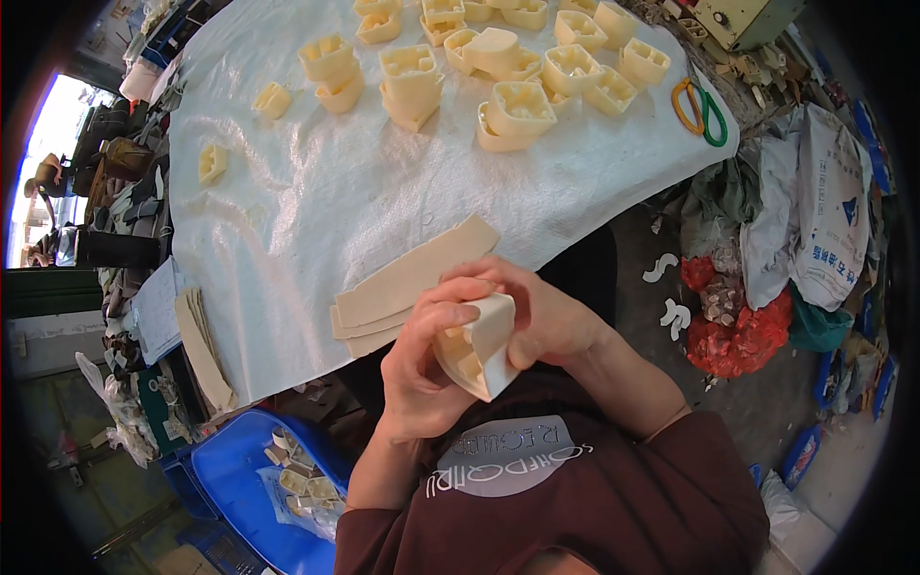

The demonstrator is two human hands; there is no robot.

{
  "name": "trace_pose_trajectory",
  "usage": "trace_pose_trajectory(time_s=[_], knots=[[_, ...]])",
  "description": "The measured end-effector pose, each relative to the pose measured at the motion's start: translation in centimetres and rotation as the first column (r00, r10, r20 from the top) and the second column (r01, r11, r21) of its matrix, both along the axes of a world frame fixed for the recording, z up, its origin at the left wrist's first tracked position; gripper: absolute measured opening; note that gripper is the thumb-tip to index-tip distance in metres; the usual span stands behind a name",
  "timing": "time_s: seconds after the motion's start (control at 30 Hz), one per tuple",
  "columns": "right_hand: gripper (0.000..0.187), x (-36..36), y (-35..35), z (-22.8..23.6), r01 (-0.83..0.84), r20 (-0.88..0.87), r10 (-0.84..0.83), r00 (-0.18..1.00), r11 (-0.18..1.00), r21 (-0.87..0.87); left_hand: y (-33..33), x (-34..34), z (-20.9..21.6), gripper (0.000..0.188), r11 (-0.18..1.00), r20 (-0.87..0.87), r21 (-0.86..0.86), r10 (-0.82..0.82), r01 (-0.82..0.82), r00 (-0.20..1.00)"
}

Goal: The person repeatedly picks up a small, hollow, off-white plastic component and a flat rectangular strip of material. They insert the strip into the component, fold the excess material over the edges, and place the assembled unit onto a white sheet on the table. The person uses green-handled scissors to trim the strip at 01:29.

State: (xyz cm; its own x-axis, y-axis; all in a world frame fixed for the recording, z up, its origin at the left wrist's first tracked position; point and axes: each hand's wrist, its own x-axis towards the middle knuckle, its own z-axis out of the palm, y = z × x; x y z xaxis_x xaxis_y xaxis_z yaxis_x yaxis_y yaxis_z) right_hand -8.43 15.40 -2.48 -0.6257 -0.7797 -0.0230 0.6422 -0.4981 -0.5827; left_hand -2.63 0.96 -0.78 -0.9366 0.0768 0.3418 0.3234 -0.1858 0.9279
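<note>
A cream hollow block [487, 347] with rounded corners is held between both hands, above the near edge of the table and close to my chest. My left hand [414, 369] wraps its left side, thumb and fingers pressing near the top rim. From the right, my right hand [548, 318] grips the smooth outer wall with bent fingers. A paler, smooth layer seems to cover that wall; whether it is a separate strip I cannot tell. Just beyond the hands lie several flat cream strips [414, 270], overlapping on the white table cover.
Cream hollow blocks [412, 81], some stacked, crowd the far table. Scissors [698, 110] with orange and green handles lie at the right edge. More strips [203, 350] rest at the left edge. A blue bin [225, 470] stands lower left; sacks and red bags [738, 335] lie right.
</note>
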Motion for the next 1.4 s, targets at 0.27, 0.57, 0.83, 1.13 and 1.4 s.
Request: trace_pose_trajectory(time_s=[0.27,0.57,0.83,1.13,1.4], knots=[[0.102,0.2,0.6,1.0,0.019,-0.048,-0.008,0.999,0.970,0.244,0.1,-0.1,-0.6,0.060,0.941,0.000,0.285,-0.190,0.182,0.982],[0.076,-1.6,1.5,1.3,-0.032,-0.422,0.129,0.898,0.973,0.228,-1.1,-1.1,0.2,0.105,0.949,0.335,0.286,-0.225,0.129,0.915],[0.056,0.5,-0.4,1.7,0.306,-0.447,-0.190,0.874,0.930,0.202,0.4,-0.6,-1.1,0.080,0.939,-0.076,-0.313,0.122,-0.140,0.990],[0.051,1.0,-1.5,0.3,0.468,-0.691,-0.220,0.688,0.863,0.190,1.7,-0.6,-0.5,0.073,0.933,0.302,0.256,0.173,-0.254,0.938],[0.077,-0.3,-0.3,0.4,0.583,-0.913,0.018,0.406,0.765,0.274,-0.8,-0.7,-1.4,0.068,0.953,0.325,0.300,-0.070,-0.032,0.943]])
